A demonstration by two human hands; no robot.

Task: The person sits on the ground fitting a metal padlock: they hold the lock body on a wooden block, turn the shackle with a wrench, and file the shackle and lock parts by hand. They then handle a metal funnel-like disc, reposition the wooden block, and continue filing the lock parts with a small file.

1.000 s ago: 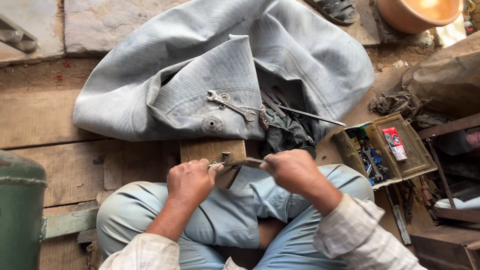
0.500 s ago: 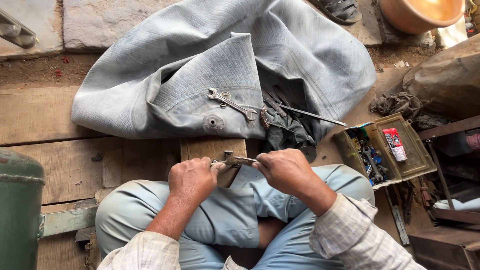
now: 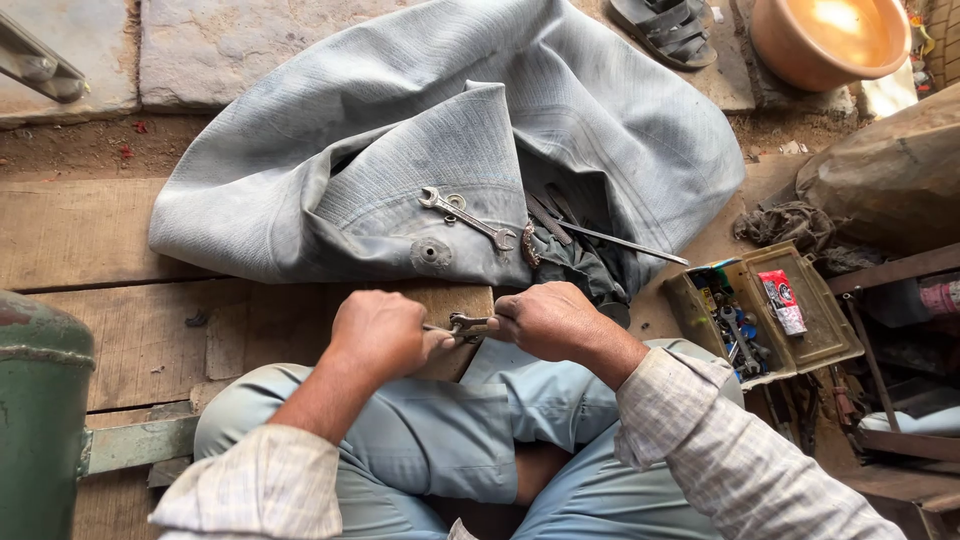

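Both hands have drawn a little closer together over the past second, and the small metal part between them now sits lower, just over the near edge of the wooden block (image 3: 440, 300). The left hand (image 3: 380, 335) is a closed fist, fingers curled tight round one end of the small metal tool (image 3: 462, 325); the right hand (image 3: 545, 320) has its fingers wrapped shut on the other end. Only a short shiny stretch of the tool shows in the gap between the two fists.

That tool looks to be steel, so stiff, hard and fairly heavy for its size, probably a bit greasy and apt to slip. The two ends where the hands already grip seem the sensible places to hold it. Its long axis runs roughly left to right across the view, level with the lap, one end pointing into each palm; which end is the head I cannot tell.

Beyond the block lies a big grey rubber tube (image 3: 400, 160), soft and folded, with a round valve hole (image 3: 431, 253) and a double-ended spanner (image 3: 466, 215) resting on it, angled from upper left to lower right. A thin metal rod (image 3: 625, 242) pokes out of a fold to the right. An open tin box (image 3: 790, 320) of small bits sits by the right knee, a green cylinder (image 3: 40, 430) stands at the left, and a clay-coloured bowl (image 3: 830, 40) is at top right.
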